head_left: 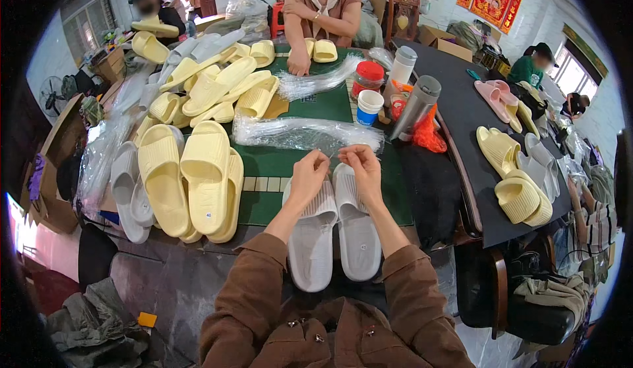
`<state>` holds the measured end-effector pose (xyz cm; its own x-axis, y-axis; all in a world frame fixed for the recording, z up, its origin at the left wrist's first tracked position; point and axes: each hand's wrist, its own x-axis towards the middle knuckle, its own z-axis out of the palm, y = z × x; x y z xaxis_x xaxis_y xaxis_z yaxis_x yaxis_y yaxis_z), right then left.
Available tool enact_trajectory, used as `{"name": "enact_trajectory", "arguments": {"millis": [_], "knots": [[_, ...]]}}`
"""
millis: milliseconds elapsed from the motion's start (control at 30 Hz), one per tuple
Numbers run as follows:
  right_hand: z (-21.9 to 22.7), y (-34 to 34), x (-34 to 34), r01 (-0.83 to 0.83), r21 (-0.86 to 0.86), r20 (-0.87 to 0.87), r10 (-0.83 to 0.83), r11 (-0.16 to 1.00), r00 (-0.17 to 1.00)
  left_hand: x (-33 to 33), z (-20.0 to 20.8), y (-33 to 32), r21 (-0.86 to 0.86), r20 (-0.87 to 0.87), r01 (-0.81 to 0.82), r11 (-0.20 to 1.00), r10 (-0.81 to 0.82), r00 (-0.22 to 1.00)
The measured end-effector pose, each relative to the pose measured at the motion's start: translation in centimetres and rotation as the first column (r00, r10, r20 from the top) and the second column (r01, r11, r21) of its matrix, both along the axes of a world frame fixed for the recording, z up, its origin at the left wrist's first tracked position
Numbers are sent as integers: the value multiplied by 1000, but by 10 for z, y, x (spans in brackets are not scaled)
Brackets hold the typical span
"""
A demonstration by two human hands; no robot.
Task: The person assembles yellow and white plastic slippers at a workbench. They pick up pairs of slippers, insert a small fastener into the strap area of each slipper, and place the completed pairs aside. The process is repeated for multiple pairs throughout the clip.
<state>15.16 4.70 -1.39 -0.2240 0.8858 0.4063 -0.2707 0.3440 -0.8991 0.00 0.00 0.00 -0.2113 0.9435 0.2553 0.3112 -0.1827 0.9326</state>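
Note:
My left hand and my right hand are close together at the toe ends of a pair of grey slides. Thumb and fingers are pinched on both; anything between them is too fine to make out. Below my left wrist lies the left grey slide, beside the right grey slide, heels toward me, at the table's near edge. A bundle of clear plastic lies just beyond my fingers. To the left, large cream slides stand side by side, next to grey slides.
A heap of cream slides fills the far left. Right of my hands stand a paper cup, a red-lidded jar and a grey flask. Across the table, a person's hand rests near another plastic bundle. More slides lie right.

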Motion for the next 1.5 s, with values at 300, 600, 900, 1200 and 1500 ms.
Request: {"name": "enact_trajectory", "arguments": {"millis": [300,600,900,1200,1500], "knots": [[11,-10,-3,141,16,164,-142,990,976,6,0,-9,57,261,-48,997,32,965],[21,4,15,63,-220,148,-31,974,988,5,-7,-9,165,113,-70,984,52,992],[20,-10,8,79,-127,296,-38,989,954,8,-13,-6,187,-86,-39,982,56,995],[20,-12,6,94,-93,313,-61,991,948,12,-13,-6,145,-118,-46,988,63,991],[14,-11,5,57,-25,340,-46,998,939,13,-13,-7,152,-122,-55,987,74,990]]}}
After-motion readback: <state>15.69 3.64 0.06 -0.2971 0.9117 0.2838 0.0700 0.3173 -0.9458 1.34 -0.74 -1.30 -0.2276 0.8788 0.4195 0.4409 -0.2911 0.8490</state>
